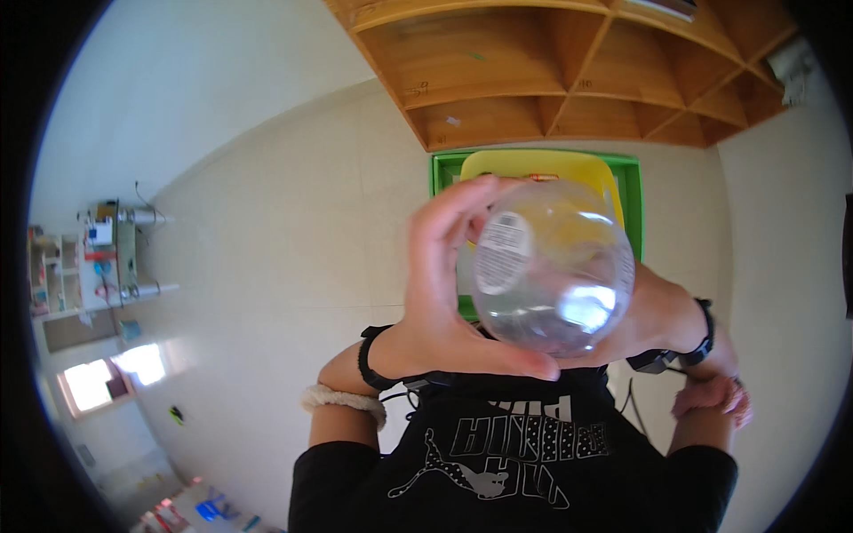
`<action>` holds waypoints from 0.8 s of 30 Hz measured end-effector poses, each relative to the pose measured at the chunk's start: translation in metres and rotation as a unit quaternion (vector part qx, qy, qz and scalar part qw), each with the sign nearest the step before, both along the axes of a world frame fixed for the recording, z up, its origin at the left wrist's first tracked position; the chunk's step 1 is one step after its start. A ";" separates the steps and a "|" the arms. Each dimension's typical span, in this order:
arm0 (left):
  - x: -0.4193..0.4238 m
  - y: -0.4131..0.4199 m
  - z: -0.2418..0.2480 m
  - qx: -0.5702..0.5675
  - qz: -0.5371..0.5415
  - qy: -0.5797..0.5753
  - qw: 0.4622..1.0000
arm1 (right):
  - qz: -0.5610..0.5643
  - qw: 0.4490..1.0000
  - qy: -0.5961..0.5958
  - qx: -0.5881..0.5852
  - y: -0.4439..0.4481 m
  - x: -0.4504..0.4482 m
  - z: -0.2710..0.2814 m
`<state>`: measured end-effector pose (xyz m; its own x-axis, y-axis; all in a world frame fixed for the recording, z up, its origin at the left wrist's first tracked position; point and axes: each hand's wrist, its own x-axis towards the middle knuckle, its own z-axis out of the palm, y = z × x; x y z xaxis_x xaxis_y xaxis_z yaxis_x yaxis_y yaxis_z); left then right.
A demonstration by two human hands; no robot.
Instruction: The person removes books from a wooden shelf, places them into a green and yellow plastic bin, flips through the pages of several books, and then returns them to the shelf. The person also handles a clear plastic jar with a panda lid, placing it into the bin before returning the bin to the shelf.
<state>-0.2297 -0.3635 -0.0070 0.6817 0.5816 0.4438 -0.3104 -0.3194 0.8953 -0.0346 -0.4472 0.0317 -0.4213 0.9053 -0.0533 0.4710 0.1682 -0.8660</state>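
Observation:
Close to the camera is a clear plastic container, its rounded end turned up towards me. A white oval label with a barcode and print is on it. My left hand grips the container from the left, thumb along the near side and fingers curled round the far side. My right hand is behind its right side; the fingers show only as a blurred shape through the plastic, so their hold is unclear. Below lies a yellow plastic tray with small items, partly hidden, on a green plastic bin.
A wooden cubby shelf stands just beyond the bin. Pale tiled floor spreads to the left. Far left are a table with equipment and a bright window. More objects appear at the lower left.

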 end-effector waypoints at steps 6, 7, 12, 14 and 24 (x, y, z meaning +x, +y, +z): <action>0.016 -0.013 0.007 0.019 0.045 -0.013 0.999 | 0.052 0.982 0.148 -0.104 0.014 0.004 -0.019; 0.018 -0.014 0.007 0.024 0.054 -0.022 0.998 | 0.059 0.976 0.175 -0.116 0.013 0.004 -0.023; 0.025 -0.014 0.004 0.050 0.036 -0.057 0.996 | 0.089 0.942 0.277 -0.169 0.011 0.004 -0.039; 0.026 -0.016 0.003 0.030 0.028 -0.070 0.997 | 0.097 0.932 0.299 -0.182 0.009 0.004 -0.045; 0.030 -0.026 0.003 -0.162 0.017 -0.115 0.980 | 0.115 0.892 0.377 -0.222 0.003 -0.001 -0.059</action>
